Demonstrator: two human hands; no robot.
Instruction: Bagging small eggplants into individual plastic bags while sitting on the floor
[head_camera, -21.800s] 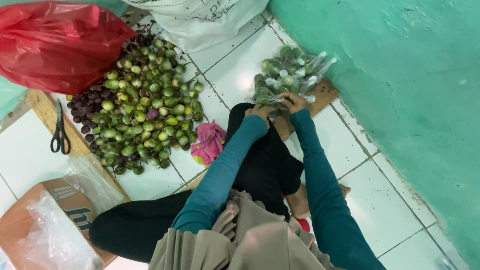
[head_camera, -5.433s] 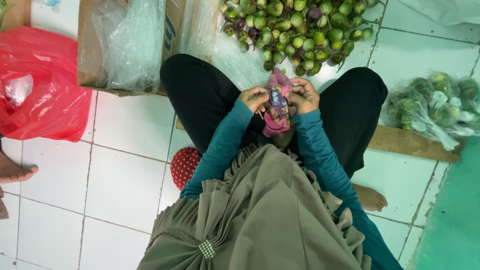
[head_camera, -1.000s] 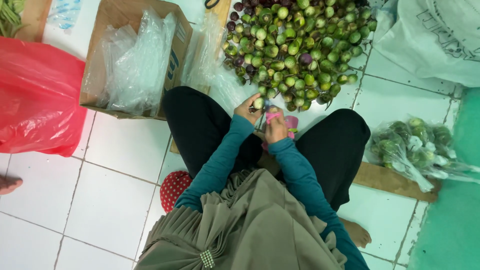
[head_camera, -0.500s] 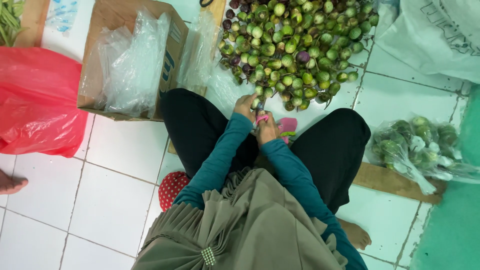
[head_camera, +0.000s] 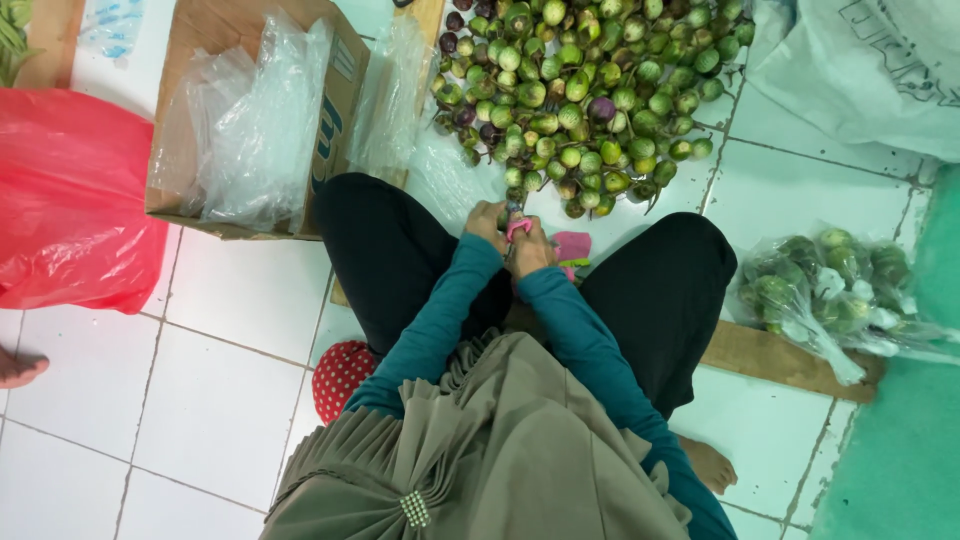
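your left hand (head_camera: 487, 222) and right hand (head_camera: 530, 250) pinched a pink strip (head_camera: 518, 227), fingers closed on it, smooth round green fruits (head_camera: 580, 90) heaped at twelve o'clock, bare glossy tile (head_camera: 200, 400) at eight.

Green and purple round eggplants (head_camera: 580, 90), a red plastic bag (head_camera: 70, 200), pink bands (head_camera: 570, 245), white floor tiles (head_camera: 220, 400).

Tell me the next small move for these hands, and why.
Probably reach the left hand forward to the pile and pick up a few green fruits. Both hands meet over a pink bag at the pile's near edge, the right hand pinching something pink, and filled clear bags lie at the right.
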